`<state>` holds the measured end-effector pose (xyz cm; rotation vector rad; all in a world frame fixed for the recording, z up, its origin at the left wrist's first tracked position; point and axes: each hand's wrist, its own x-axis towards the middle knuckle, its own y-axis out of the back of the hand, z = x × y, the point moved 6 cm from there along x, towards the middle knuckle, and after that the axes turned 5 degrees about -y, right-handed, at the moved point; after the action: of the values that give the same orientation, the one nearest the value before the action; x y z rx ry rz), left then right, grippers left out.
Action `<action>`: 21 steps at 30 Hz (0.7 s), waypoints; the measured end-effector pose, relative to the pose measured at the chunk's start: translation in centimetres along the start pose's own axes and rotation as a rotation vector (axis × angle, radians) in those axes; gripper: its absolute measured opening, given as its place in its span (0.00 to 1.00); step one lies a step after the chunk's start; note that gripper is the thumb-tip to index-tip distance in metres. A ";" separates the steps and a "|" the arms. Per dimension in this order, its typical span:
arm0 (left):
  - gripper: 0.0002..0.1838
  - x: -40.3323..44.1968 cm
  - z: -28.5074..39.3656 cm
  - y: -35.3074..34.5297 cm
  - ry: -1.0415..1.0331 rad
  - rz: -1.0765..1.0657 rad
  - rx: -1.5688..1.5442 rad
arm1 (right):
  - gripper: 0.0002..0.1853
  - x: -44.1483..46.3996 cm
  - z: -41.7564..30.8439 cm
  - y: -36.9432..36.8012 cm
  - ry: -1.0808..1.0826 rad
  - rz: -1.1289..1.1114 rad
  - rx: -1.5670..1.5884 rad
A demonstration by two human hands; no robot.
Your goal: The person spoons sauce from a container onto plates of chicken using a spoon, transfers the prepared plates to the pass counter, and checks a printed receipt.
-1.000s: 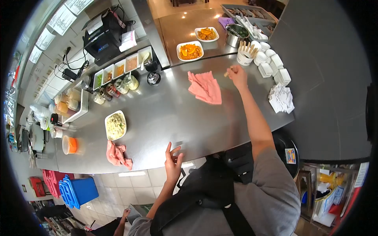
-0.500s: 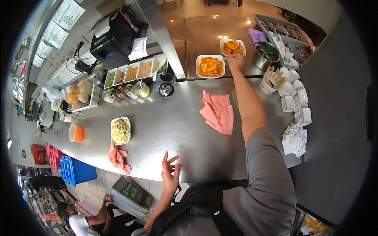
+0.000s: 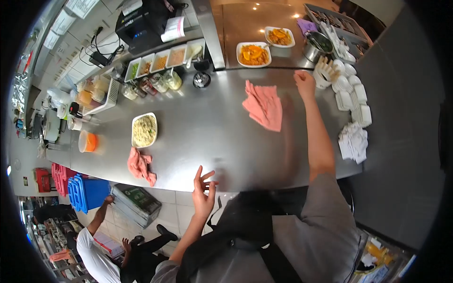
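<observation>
My right hand (image 3: 305, 85) is over the counter with its fingers curled in; nothing sticks out of it. Just to its right stands a white cup of wooden utensils (image 3: 325, 73). Beyond the hand, on the back ledge, are two white bowls of orange-topped food, the nearer bowl (image 3: 254, 55) and the farther bowl (image 3: 279, 37). A small light-coloured handle seems to rest at the nearer bowl's rim. My left hand (image 3: 204, 193) hovers at the counter's front edge, fingers spread and holding nothing. A pink cloth (image 3: 263, 104) lies between the hands, farther back.
A white dish of pale food (image 3: 144, 130) and another pink cloth (image 3: 140, 166) are at the left. Spice jars (image 3: 159, 83) and a bell (image 3: 201, 79) line the back. Stacked white dishes (image 3: 349, 99) sit at right. A person in a white shirt (image 3: 96, 254) holds a green bin (image 3: 137, 206).
My right hand has drawn back from the bowls, toward me and to the right, near the utensil cup. My left hand stays spread. The other person and the green bin have moved left.
</observation>
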<state>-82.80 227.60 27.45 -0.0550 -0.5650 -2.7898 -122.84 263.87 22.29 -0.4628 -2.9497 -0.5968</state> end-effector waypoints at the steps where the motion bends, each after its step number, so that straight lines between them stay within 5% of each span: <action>1: 0.31 -0.7 0.2 0.4 -0.043 -0.003 0.005 | 0.11 -2.3 0.2 2.6 0.097 0.093 -0.073; 3: 0.31 -2.3 0.2 1.5 -0.043 -0.031 0.039 | 0.10 -7.1 2.2 7.1 -0.162 0.107 -0.079; 5: 0.32 -4.4 -0.5 2.6 -0.065 -0.027 0.046 | 0.09 -13.0 0.5 9.2 -0.180 -0.041 -0.017; 9: 0.31 -9.0 -3.9 4.6 -0.008 0.050 -0.009 | 0.12 -28.8 -8.2 7.5 -0.419 -1.043 0.223; 13: 0.32 -12.9 -6.6 5.8 0.055 0.050 0.024 | 0.17 -42.7 -9.3 4.0 -0.583 -1.675 0.231; 16: 0.33 -15.1 -7.7 6.2 0.131 0.001 0.051 | 0.18 -49.1 -4.0 0.4 -0.687 -1.690 0.208; 21: 0.32 -17.4 -8.2 6.5 0.146 -0.123 0.253 | 0.20 -52.3 7.2 -5.6 -0.963 -1.180 0.498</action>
<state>-64.06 223.56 20.64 0.2421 -0.9044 -2.7835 -75.16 247.39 5.65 1.5238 -3.7483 0.5486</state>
